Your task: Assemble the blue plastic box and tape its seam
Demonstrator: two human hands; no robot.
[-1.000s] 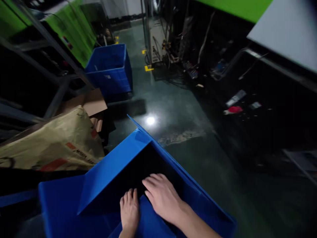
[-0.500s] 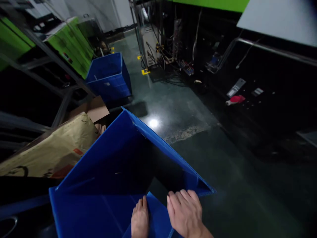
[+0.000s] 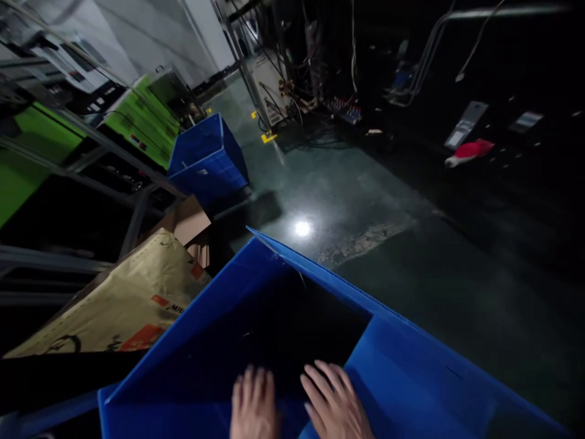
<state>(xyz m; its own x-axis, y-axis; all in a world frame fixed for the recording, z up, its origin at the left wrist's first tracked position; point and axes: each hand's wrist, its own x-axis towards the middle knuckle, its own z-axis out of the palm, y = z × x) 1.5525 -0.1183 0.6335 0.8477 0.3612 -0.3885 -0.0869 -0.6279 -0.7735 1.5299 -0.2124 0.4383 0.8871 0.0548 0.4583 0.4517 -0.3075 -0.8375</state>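
Note:
A large blue corrugated plastic box [image 3: 393, 360] with its top open fills the lower middle of the head view. Its inside is mostly dark, and a wide blue panel slopes out toward the right. At the near side of the opening, my left hand [image 3: 253, 405] is open, palm down, its slightly blurred fingers stretched forward. My right hand [image 3: 337, 402] lies open beside the right panel, fingers spread over the dark opening. Nothing shows in either hand. Whether the palms touch the panels below them I cannot tell.
To the left are a printed tan sack [image 3: 150, 292], a cardboard piece [image 3: 192, 221] and metal frame bars [image 3: 105, 143]. Farther ahead stands another blue bin [image 3: 208, 167]. Cables [image 3: 315, 100] run along the machinery at the right, where a red object [image 3: 473, 149] lies.
My right hand has let go of the blue edge and opened. The box's right panel now spreads outward, where before it was folded in. The view has shifted a little.

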